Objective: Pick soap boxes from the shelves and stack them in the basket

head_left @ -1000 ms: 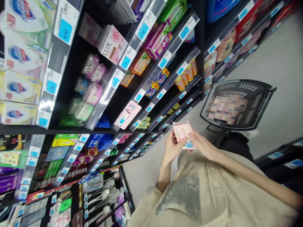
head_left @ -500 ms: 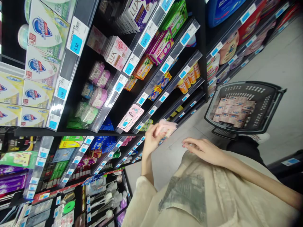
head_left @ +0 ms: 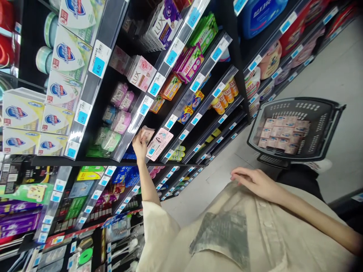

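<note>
pink soap packet (head_left: 147, 133) sits pinched in the left hand (head_left: 140, 145) fingers at the shelf edge; right hand (head_left: 253, 182) rests loosely open.

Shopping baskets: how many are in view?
1: a dark shopping basket stands on the floor at the right, holding pink packets. Others may lie outside the picture.

Lighting was bright and even, typical shop light from overhead, so the pale floor (head_left: 326, 68) looked almost washed out. The clear price strips (head_left: 133, 121) on the shelves caught streaks of white glare, while the shelf recesses behind them went pretty dark. The whole view was tilted and stretched toward the edges. Far-left boxes (head_left: 19, 113) smeared a bit, and the near shirt (head_left: 241, 234) came out soft.
</note>
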Demonstrator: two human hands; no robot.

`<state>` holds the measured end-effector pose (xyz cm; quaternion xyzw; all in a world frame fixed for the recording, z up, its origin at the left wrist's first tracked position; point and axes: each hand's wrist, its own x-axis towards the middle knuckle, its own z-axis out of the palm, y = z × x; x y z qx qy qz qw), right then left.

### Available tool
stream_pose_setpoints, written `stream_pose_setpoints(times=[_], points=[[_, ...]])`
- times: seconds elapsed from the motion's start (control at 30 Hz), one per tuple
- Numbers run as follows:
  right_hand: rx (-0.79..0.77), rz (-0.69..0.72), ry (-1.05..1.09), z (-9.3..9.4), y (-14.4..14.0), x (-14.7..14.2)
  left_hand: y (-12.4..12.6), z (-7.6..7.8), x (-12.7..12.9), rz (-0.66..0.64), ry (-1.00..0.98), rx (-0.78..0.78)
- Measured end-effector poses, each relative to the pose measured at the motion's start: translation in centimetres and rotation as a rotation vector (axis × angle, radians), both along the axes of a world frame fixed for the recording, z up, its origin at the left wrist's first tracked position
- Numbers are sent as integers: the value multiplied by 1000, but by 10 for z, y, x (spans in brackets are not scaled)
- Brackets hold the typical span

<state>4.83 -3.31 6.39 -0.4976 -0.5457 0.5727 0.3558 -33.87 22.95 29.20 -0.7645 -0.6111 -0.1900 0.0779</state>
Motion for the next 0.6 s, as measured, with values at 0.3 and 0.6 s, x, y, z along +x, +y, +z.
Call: stream_pose_setpoints(times=[0.3,0.6], points=[[-12,-65,63,-6,-10,6,25,5,-38,214,-27,-130],[-9,-38,-8,-19,-12,8,27,-8,-24,396,-4,-114]])
